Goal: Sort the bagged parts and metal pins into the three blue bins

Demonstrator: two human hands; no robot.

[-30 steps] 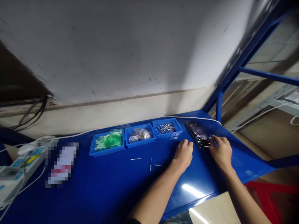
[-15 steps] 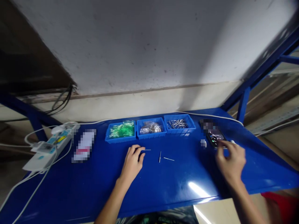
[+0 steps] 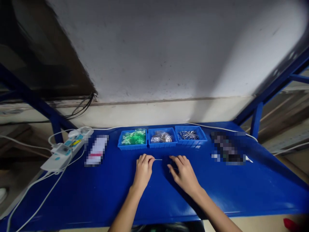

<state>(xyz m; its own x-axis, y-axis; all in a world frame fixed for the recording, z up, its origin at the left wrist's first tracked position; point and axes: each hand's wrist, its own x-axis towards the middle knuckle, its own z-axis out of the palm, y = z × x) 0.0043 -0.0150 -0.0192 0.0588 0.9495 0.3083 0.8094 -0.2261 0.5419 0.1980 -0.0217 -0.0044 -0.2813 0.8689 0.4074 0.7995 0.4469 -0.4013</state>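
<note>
My left hand [image 3: 144,169] pinches a thin metal pop rivet [image 3: 158,159] between thumb and fingertips, its stem pointing right. Just to the right, my right hand [image 3: 183,172] is low over the blue table, thumb and index finger apart. Parts of another pop rivet [image 3: 169,171] show by its thumb; the hand mostly covers that spot. Behind the hands stand three blue bins in a row: one with green and clear plastic packets [image 3: 134,137], one with clear bags of small parts [image 3: 161,137], one with loose metal rivets [image 3: 189,135].
A white power strip [image 3: 65,151] with plugs and cables lies at the left, beside a blurred pale phone-shaped item [image 3: 98,149]. On the right are a blurred dark phone [image 3: 227,146] and a small white nozzle-tipped item [image 3: 249,159]. A wall rises behind the blue table [image 3: 108,196].
My right hand has come left from beside the phone to the loose rivets near the middle. The left hand keeps its rivet. The view has shifted slightly.
</note>
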